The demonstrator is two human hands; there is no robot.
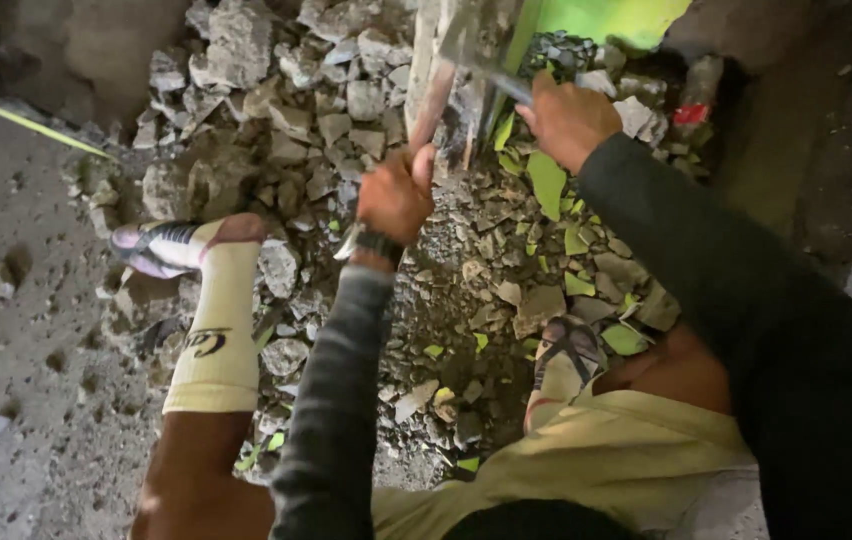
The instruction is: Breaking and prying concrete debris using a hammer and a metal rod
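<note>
A rubble-strewn concrete floor (36, 330) is seen. Chiselling is in hand: hammer handle (433, 100) clenched by left hand (396, 195), chisel (506, 85) grasped by right hand (566, 120); a squarely aimed blow is called for.

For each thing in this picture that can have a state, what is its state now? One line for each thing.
left hand: closed around the wooden handle
wooden handle: gripped, tilted, raised over the rubble
right hand: closed on the metal tool
metal tool: held against the wall
wall: broken, green paint chipped
rubble: loose, piled on the floor
green paint chips: scattered among the rubble
</note>
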